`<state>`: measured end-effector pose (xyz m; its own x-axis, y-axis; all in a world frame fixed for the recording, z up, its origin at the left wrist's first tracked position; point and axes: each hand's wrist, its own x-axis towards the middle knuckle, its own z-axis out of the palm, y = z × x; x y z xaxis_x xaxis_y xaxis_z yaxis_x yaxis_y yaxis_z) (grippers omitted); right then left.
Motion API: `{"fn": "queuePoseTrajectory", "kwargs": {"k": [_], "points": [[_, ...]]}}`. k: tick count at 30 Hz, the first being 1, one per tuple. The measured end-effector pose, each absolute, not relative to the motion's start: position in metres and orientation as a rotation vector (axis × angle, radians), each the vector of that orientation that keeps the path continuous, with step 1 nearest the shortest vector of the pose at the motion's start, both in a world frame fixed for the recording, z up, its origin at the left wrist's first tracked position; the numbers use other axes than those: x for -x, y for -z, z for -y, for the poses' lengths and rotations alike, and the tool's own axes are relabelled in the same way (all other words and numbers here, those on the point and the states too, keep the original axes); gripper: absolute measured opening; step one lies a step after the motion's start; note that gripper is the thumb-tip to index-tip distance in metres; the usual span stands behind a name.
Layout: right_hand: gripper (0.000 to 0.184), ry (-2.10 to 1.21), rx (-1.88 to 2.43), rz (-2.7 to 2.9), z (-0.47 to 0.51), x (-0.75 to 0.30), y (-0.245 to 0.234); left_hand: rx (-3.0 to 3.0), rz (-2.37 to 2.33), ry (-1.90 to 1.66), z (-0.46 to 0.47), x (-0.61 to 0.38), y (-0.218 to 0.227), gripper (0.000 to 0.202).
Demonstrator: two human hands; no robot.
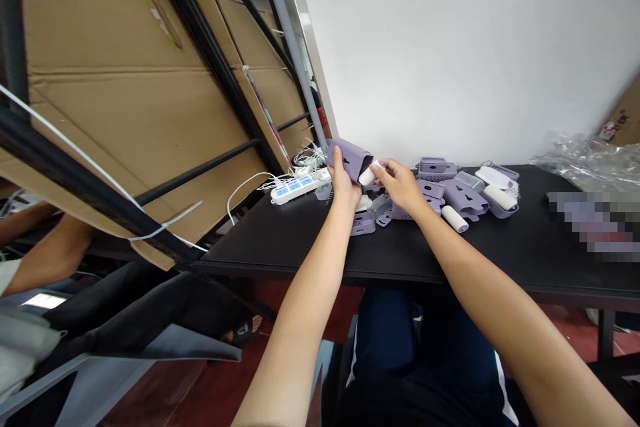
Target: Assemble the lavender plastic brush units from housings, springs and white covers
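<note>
My left hand (pixel 345 185) is wrapped round a purple plastic housing (pixel 351 159), raised above the table with its open end facing right. Between the fingertips of my right hand (pixel 401 185) is a white roller (pixel 368 176) with a purple end, tilted at the mouth of the housing. Whether the roller reaches inside it I cannot tell. Below and right of my hands lie several similar purple parts, among them another housing (pixel 463 198) with cut-outs. A loose white roller (pixel 455 219) rests near them, and a second white roller (pixel 500 197) lies farther right.
A white power strip (pixel 300 187) with plugged cables sits left on the black table (pixel 500 247). Clear plastic wrap (pixel 590 157) lies at the right. Cardboard panels (pixel 125 120) on a black metal frame stand to the left, with another person's arm (pixel 55 253) beyond.
</note>
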<state>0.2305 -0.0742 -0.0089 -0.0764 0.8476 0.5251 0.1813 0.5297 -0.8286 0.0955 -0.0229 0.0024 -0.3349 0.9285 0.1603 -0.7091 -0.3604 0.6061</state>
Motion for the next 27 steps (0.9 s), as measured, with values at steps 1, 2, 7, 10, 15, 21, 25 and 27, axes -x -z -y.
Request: {"fn": "queuePoseTrajectory", "kwargs": {"k": [1,2,7,10,15,21,25,27], "points": [[0.042,-0.708,0.909,1.580,0.074,-0.231,0.009,-0.581,-0.516,-1.913,0.024,-0.097,-0.002,0.049],[0.043,-0.719,0.913,1.578,0.073,-0.231,0.009,-0.567,-0.509,-1.934,0.025,-0.099,-0.003,0.047],[0.044,-0.703,0.946,1.600,0.075,-0.234,0.008,-0.542,-0.521,-1.928,0.029,-0.103,-0.003,0.038],[0.045,-0.628,1.005,1.653,0.080,-0.235,0.006,-0.566,-0.518,-1.959,0.030,-0.104,-0.004,0.035],[0.042,-0.557,1.111,1.738,0.085,-0.234,0.005,-0.547,-0.547,-1.999,0.030,-0.105,-0.005,0.033],[0.051,-0.553,1.091,1.751,0.082,-0.233,0.007,-0.559,-0.569,-2.013,0.034,-0.108,-0.006,0.034],[0.063,-0.592,1.118,1.723,0.079,-0.232,0.011,-0.592,-0.571,-2.004,0.036,-0.110,-0.005,0.036],[0.068,-0.645,1.087,1.710,0.077,-0.232,0.014,-0.605,-0.562,-2.001,0.036,-0.111,-0.004,0.036]]}}
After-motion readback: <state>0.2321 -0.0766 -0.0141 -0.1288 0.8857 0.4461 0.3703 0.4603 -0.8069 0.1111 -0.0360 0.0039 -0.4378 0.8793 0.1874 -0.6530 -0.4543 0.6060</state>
